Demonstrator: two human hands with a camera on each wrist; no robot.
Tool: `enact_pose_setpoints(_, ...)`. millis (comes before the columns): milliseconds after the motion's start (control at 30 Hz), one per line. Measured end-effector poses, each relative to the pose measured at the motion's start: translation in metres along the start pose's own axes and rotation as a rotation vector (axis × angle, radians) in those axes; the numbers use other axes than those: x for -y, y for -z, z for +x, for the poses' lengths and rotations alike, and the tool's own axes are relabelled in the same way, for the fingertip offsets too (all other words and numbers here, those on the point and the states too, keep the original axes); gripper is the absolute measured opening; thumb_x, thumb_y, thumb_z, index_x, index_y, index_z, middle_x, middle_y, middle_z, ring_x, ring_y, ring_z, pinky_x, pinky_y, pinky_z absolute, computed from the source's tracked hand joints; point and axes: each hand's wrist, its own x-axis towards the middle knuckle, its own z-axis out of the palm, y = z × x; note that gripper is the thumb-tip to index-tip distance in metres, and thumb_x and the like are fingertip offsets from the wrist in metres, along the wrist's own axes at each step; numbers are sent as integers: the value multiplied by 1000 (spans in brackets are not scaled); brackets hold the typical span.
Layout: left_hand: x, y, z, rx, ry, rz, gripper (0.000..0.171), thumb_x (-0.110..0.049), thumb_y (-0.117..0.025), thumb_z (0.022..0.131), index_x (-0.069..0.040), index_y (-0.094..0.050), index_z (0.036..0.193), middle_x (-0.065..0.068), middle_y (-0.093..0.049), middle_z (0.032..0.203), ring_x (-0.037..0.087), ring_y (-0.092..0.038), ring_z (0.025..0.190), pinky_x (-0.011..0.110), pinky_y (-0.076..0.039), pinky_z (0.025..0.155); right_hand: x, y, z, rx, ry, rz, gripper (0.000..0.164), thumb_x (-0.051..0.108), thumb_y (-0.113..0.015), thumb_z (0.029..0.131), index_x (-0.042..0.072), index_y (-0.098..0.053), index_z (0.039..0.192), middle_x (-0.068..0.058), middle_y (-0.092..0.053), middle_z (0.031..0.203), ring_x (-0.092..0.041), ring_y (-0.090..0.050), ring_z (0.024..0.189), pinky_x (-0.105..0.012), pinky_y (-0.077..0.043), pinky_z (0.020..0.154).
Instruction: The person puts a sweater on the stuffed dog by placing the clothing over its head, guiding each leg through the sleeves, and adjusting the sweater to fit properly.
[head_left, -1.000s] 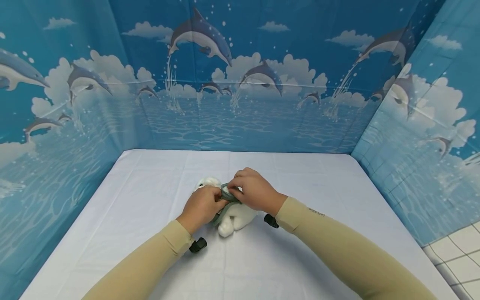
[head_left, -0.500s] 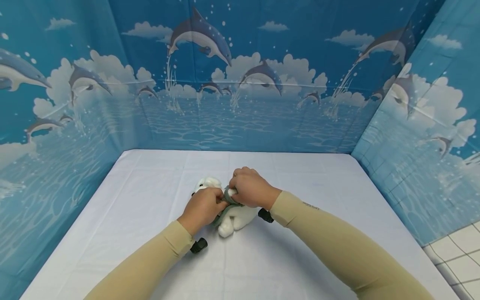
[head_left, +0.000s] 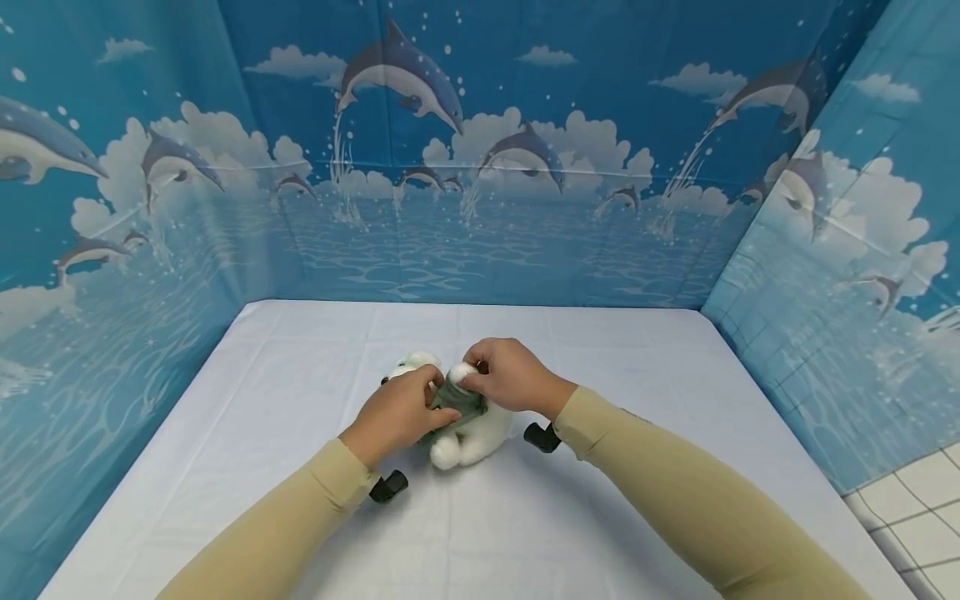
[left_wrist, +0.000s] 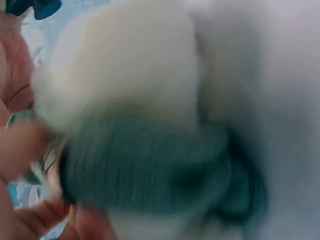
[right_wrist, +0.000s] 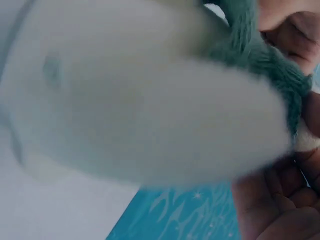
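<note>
A white plush toy [head_left: 483,437] wearing a green knitted sweater [head_left: 463,403] lies on the white-covered table, its head partly behind my left hand. A white paw [head_left: 461,372] pokes out at the top of the green knit, and my right hand [head_left: 513,375] pinches it between thumb and fingers. Beside the sweater is my left hand [head_left: 393,412], thumb and forefinger apart, fingertips right at the fabric. The left wrist view shows the sweater [left_wrist: 145,165] blurred, with fingers [left_wrist: 22,147] at its edge. In the right wrist view the white body [right_wrist: 150,115] covers much of the scene.
A white cloth [head_left: 300,375] covers the table. Blue dolphin-print curtains [head_left: 480,225] stand behind and along both sides. Black wrist devices [head_left: 388,486] hang under both forearms. White floor tiles [head_left: 918,508] show at the lower right.
The left thumb and forefinger have parted from their pinch on the green knit, and that hand has shifted slightly left. The white paw now shows plainly above the knit at the right fingertips.
</note>
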Motion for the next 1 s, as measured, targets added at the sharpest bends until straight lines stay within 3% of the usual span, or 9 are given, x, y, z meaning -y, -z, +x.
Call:
enact_pose_setpoints(133, 0, -7, 1, -73, -37, -24, 34, -54, -79, 91, -24, -65, 101, -3, -59, 83, 13, -53, 70, 31, -43, 61, 3, -1, -1, -12, 20, 13, 5, 18, -74, 100, 13, -75, 99, -3, -70, 106, -10, -63, 84, -28, -54, 72)
enact_pose_setpoints(300, 1, -16, 4, -147, -81, 39, 31, -42, -80, 93, -22, -59, 81, 0, -54, 77, 15, -49, 64, 31, -38, 56, 5, -3, -2, -42, 51, 21, 5, 15, -74, 100, 13, -74, 96, -3, -71, 110, -13, -64, 93, -30, -56, 80)
enact_pose_setpoints(433, 1, -17, 6, -114, -49, 56, 25, -37, -79, 93, -21, -62, 85, 2, -55, 79, 17, -49, 64, 33, -40, 57, 7, -2, -3, -67, 81, 14, 5, 15, -73, 101, 13, -72, 96, -2, -70, 109, -15, -63, 99, -33, -54, 84)
enact_pose_setpoints(567, 0, -12, 6, -67, -25, 68, 20, -37, -79, 94, -20, -69, 97, 2, -58, 84, 18, -53, 69, 35, -45, 63, 8, -1, -5, -65, 53, 26, 4, 16, -73, 101, 13, -73, 98, -2, -70, 104, -13, -63, 92, -32, -55, 79)
enact_pose_setpoints(767, 2, -8, 5, -38, -53, 37, 37, -44, -80, 94, -23, -71, 123, 0, -60, 96, 15, -55, 78, 34, -46, 69, 6, -2, -6, -23, -4, 82, 5, 16, -71, 102, 11, -71, 101, -2, -71, 91, -11, -60, 76, -29, -53, 69)
enact_pose_setpoints(900, 3, -10, 5, -43, -73, 5, 28, -49, -78, 94, -25, -73, 107, 0, -57, 91, 16, -51, 76, 31, -39, 64, 4, -3, -7, -23, -9, 83, 6, 16, -70, 103, 11, -70, 100, -1, -70, 88, -11, -59, 73, -28, -52, 68)
enact_pose_setpoints(1000, 4, -13, 7, -60, -71, 41, 24, -46, -77, 95, -24, -68, 92, 1, -55, 85, 17, -49, 71, 31, -37, 60, 3, -4, -8, -41, -5, 85, 6, 16, -71, 102, 11, -70, 99, -1, -71, 90, -10, -61, 75, -29, -53, 68)
